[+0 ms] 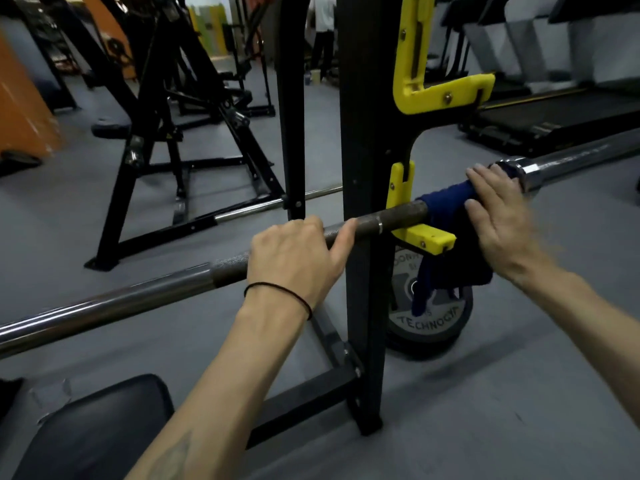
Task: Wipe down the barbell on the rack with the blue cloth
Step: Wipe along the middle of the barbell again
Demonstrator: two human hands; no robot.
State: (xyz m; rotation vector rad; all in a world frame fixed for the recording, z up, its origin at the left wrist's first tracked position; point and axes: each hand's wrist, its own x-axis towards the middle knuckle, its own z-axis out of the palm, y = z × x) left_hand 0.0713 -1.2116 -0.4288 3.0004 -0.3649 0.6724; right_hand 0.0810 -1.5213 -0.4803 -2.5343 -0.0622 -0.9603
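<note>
The steel barbell point(114, 306) runs from lower left to upper right and lies in a yellow hook point(427, 237) of the black rack upright point(363, 133). My left hand point(294, 258) grips the knurled part of the bar just left of the upright. A blue cloth point(440, 206) is draped over the bar right of the hook, its ends hanging down. My right hand point(498, 209) lies over the cloth with the fingers wrapped round cloth and bar, next to the chrome collar point(526, 174).
A weight plate point(429, 320) leans against the rack base behind the hanging cloth. A black bench pad point(104, 427) sits at lower left. Another yellow hook point(433, 84) is higher on the upright. Other frames stand at the back left, a treadmill point(554, 116) at right.
</note>
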